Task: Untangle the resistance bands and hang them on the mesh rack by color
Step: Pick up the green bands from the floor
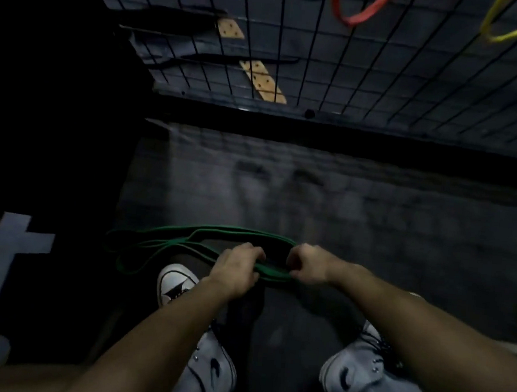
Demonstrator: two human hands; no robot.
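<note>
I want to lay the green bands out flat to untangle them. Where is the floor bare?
Bare floor lies between the green bands and the mesh rack. Crowded near the shoes, where the left hand and right hand grip the bands.

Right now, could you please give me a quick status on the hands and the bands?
Left hand and right hand both gripping green band. Orange band, yellow band already on mesh rack. Nothing in the way.

Dim, murky light; left side sinks into black, floor motion-blurred, wide-angle bending at edges.
</note>
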